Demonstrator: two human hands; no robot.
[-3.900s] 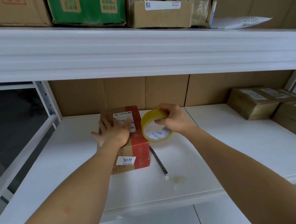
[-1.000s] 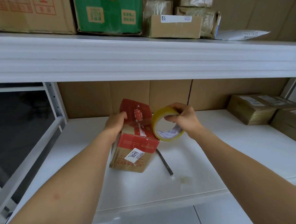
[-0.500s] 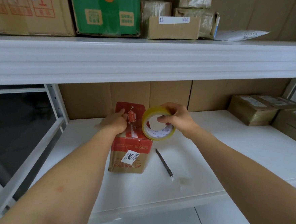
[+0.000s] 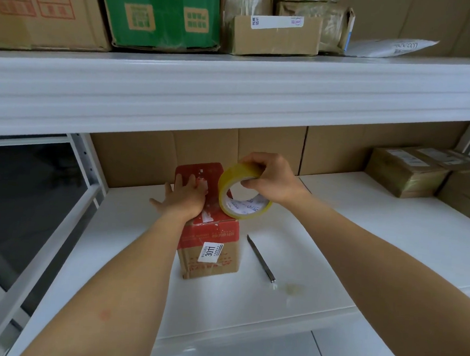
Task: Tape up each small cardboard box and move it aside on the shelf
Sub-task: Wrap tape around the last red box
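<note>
Box (image 4: 210, 240) light, stiff, we judge; left hand (image 4: 183, 199) flat on top, right hand (image 4: 272, 180) pinching tape roll (image 4: 241, 195) at 3 o'clock.

The small cardboard box (image 4: 209, 248) stands mid-shelf (image 4: 363, 242), the tape roll (image 4: 241, 195) on its right top edge, a utility knife (image 4: 261, 259) just right; taped parcels (image 4: 406, 173) at the shelf's back right corner.

"3011" on a white sticker (image 4: 210, 252) on the small cardboard box (image 4: 209, 248)
</note>
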